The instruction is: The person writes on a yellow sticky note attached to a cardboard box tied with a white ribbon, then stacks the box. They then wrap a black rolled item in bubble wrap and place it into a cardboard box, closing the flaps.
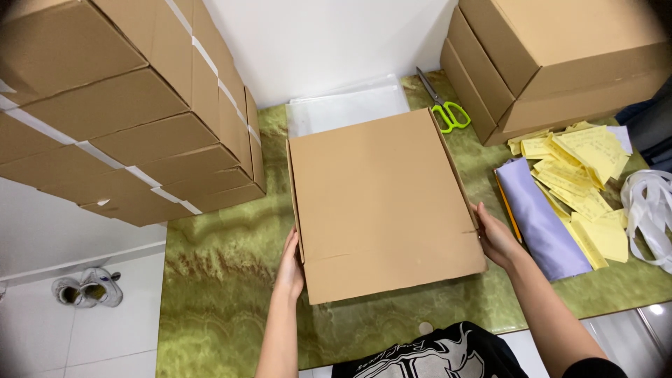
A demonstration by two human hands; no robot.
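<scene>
So the flat cardboard box [381,203] is lying on the green marble-look table [224,280], right in front of the person, with its long axis running away from them toward the wall. Both hands are bracketing it at the near end: the left hand [290,269] is pressing against the left edge, fingers held together and flat along the side, and the right hand [495,238] is doing the same on the right edge, fingers together against the cardboard. Neither hand is nearer, both are touching. Green-handled scissors [442,105] are lying past the far right corner, and yellow paper slips [577,175] are piling up to the right.
</scene>
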